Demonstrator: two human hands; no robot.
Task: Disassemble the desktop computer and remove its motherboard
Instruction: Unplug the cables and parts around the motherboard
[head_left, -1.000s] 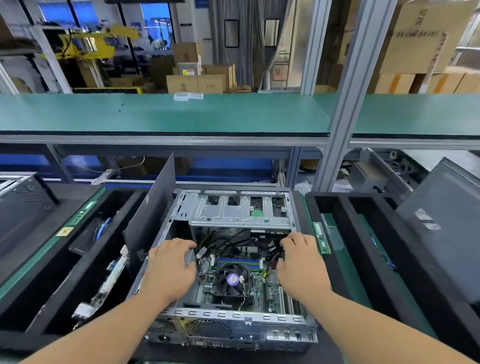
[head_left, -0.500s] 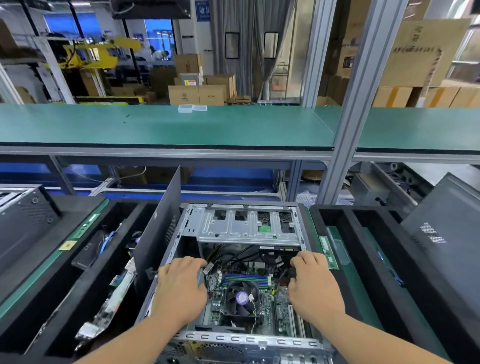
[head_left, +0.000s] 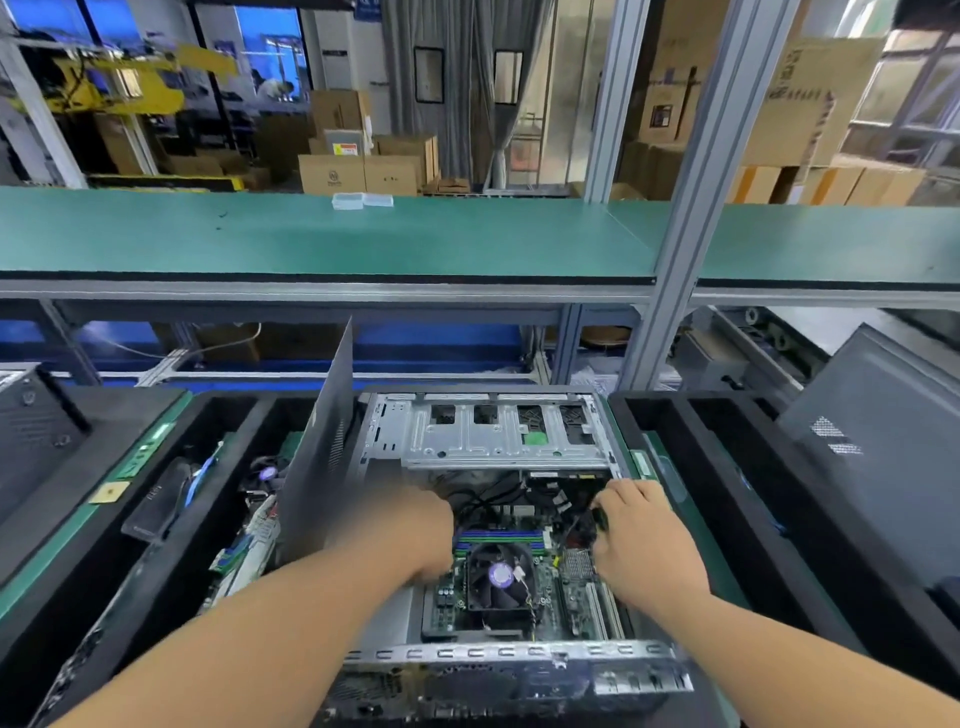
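An open desktop computer case (head_left: 493, 660) lies on its side in front of me. Its green motherboard (head_left: 576, 577) lies inside, with a black CPU fan (head_left: 498, 577) in the middle and black cables above it. A silver drive cage (head_left: 483, 436) spans the far end. My left hand (head_left: 410, 530) reaches into the left side of the case; it is blurred and its fingers are hidden. My right hand (head_left: 639, 530) is over the board's right side, fingers curled round a small black cable connector (head_left: 597, 517).
A dark side panel (head_left: 322, 457) leans against the case's left wall. Black foam trays (head_left: 691, 457) flank the case; the left tray (head_left: 78, 545) holds boards and parts. A second dark case (head_left: 883, 431) stands at the right, and a green shelf (head_left: 363, 239) runs behind.
My left hand has shifted right and deeper into the case, toward the cables. My right hand has closed its fingers on the black connector. The view has dropped closer to the case.
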